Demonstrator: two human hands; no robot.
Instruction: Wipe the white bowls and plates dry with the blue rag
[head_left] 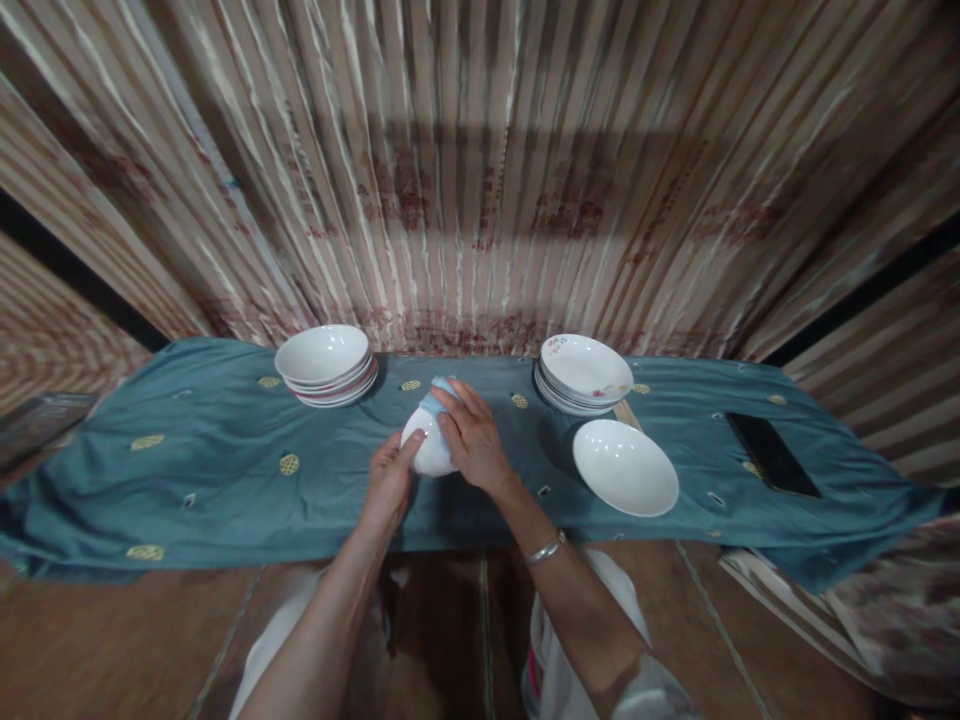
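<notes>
A small white bowl is held over the middle of the table. My left hand grips its left edge, the thumb lying on the white surface. My right hand presses a light blue cloth against the bowl's far right side, fingers curled over the cloth. To the right, a white oval bowl rests by itself on the tablecloth. Behind it stands a stack of white plates with a floral pattern on the top one. A stack of white bowls sits at the back left.
A teal tablecloth with yellow motifs covers the table. A black phone lies near the right end. Pleated curtains hang right behind the table. A light wooden strip shows beside the plate stack.
</notes>
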